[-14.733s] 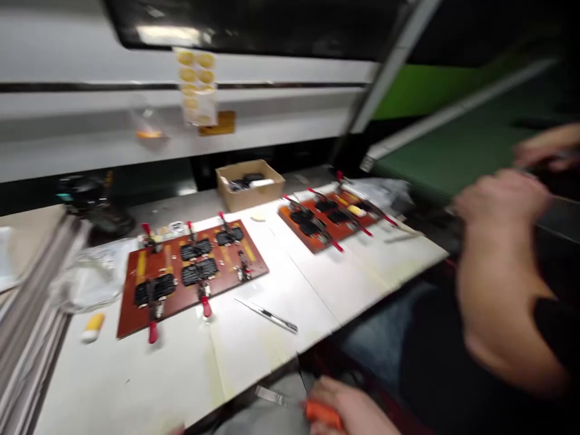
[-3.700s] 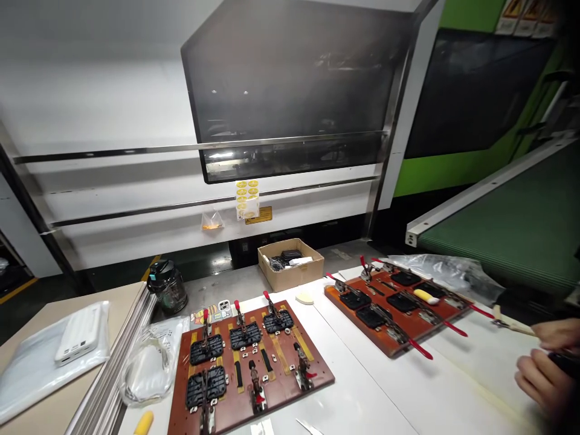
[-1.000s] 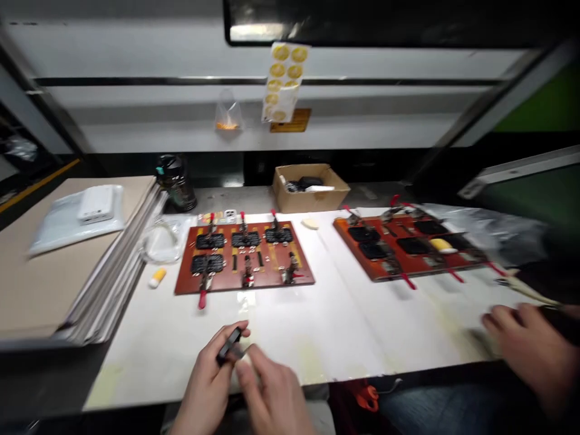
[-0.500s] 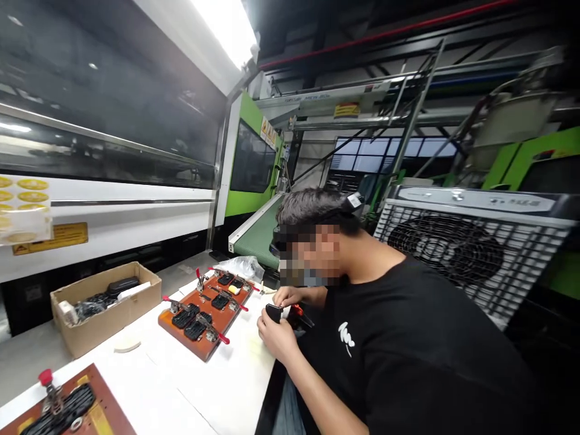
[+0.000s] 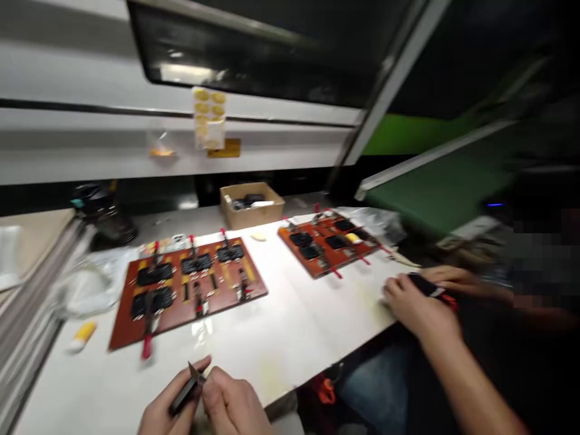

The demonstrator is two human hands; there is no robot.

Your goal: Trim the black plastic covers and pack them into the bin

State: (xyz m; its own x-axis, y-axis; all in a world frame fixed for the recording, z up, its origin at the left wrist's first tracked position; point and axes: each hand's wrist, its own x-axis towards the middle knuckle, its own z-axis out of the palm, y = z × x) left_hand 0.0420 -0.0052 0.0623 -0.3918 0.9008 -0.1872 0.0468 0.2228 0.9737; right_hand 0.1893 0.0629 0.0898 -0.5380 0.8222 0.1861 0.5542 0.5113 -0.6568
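Small dark flat part, matte, pointed top end, sits low centre over the near edge of the white table. Left hand fingers wrapped round it; right hand fingertips pinched narrow on its upper end. Pic blurred.

Beyond: red-brown clamp board w/ black parts, yellow piece to its left. Right: co-worker's hand, 2nd board, cardboard box behind.

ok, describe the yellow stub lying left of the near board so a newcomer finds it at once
On the white table, find the red-brown board closest to the camera. Just off its lower left corner, on bare tabletop, lies a small yellow-and-white stub. The similar yellow piece sits on top of the far board, among its clamps.
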